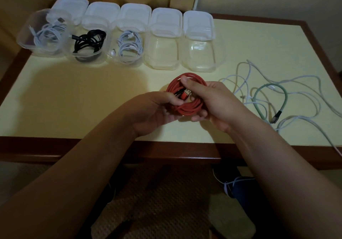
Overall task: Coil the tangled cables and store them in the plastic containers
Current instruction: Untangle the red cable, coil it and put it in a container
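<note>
A coiled red cable [188, 107] is held above the table's front middle by both hands. My left hand [157, 109] pinches its left side near the red plug [185, 95]. My right hand [216, 102] grips the coil's right side, thumb over the top. Several clear plastic containers stand in a row at the back: one with a white cable [48, 35], one with a black cable [88, 42], one with a white cable [129, 46], and two empty ones [162, 61] [199, 63]. A tangle of white cables [296, 94] and a pale green cable [262, 102] lies to the right.
The pale yellow table [74, 90] has a dark wooden rim [129, 150]. Container lids [135, 11] lean behind the row against the wall. One white cable [335, 146] trails off the right front edge. Below the table are carpet and a dark blue thing [242, 185].
</note>
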Demonstrator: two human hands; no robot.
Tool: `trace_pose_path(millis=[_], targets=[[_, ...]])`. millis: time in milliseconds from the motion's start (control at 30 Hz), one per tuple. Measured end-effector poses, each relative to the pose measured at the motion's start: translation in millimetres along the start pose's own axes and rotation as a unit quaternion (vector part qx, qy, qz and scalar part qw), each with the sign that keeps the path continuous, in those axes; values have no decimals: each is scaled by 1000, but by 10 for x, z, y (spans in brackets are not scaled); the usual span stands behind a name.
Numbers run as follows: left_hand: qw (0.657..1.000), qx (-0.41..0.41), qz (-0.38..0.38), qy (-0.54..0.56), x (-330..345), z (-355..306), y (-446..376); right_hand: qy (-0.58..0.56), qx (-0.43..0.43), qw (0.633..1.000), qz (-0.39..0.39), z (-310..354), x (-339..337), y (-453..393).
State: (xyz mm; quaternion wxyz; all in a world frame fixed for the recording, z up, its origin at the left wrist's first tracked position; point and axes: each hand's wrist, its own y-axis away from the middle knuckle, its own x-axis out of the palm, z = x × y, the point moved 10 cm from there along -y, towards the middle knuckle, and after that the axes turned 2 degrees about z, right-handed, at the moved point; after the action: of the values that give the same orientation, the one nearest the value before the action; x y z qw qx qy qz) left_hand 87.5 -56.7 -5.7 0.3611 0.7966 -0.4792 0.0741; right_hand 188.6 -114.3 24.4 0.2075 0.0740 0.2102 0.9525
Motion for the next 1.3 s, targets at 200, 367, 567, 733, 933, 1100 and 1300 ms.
trace_pose_path(millis=[200, 367, 567, 733, 933, 1100, 1300], targets=[[998, 6, 48, 30, 6, 5, -35, -64, 46, 997, -3, -144, 86, 1], [990, 96, -66, -81, -112, -166, 10, -59, -2, 997, -40, -117, 99, -31], [909, 251, -229, -243, -272, -531, 273, -10, -27, 998, -51, -47, 53, -48], [719, 418, -275, -483, -34, -748, 570, 4, -26, 999, -37, -65, 92, -52], [654, 449, -282, -540, 137, -771, 608, -70, 14, 997, 1, -113, 150, -37], [717, 449, -309, -435, 22, -823, 636, -141, 49, 989, 23, -142, 184, -43], [816, 422, -261, -296, -152, -781, 552, -180, 57, 980, 65, -96, 274, -46]])
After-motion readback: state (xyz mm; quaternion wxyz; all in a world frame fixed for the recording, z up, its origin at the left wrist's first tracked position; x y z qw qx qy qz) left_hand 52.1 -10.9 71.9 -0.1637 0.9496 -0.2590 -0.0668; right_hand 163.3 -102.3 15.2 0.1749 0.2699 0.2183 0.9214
